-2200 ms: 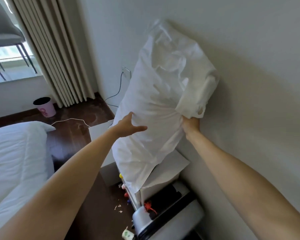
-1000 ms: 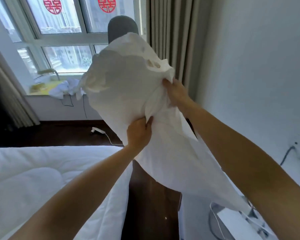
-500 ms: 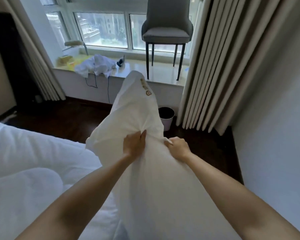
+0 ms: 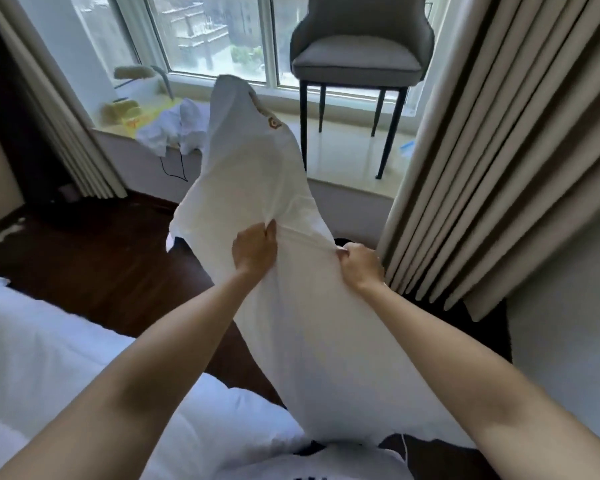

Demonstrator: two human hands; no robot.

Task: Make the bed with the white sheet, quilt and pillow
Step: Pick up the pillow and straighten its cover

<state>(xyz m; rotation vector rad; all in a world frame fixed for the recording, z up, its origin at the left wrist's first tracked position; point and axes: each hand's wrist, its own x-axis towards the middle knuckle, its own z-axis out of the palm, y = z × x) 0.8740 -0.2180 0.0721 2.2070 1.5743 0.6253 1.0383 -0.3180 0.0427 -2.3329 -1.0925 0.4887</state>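
I hold the white pillow (image 4: 257, 168) upright in front of me, its long axis pointing away toward the window, a small gold emblem near its far end. My left hand (image 4: 255, 249) pinches the pillowcase fabric at mid-length. My right hand (image 4: 361, 266) grips the same fold at the pillow's right edge. The fabric is stretched taut between the two hands. The bed with the white quilt (image 4: 49, 358) lies at the lower left, below my left forearm. The pillow's near end hangs low, close to my body.
A grey chair (image 4: 359, 53) stands on the window ledge (image 4: 343, 157) ahead. Beige curtains (image 4: 499, 150) hang at the right, with a white wall (image 4: 568, 323) beside them. Crumpled white cloth (image 4: 168, 129) lies on the ledge. Dark wooden floor (image 4: 101, 258) runs between bed and window.
I turned from the wall by the nightstand toward the window, carrying the pillow. Both hands moved onto a fold at mid-length. In the last half second the pillow rose slightly.
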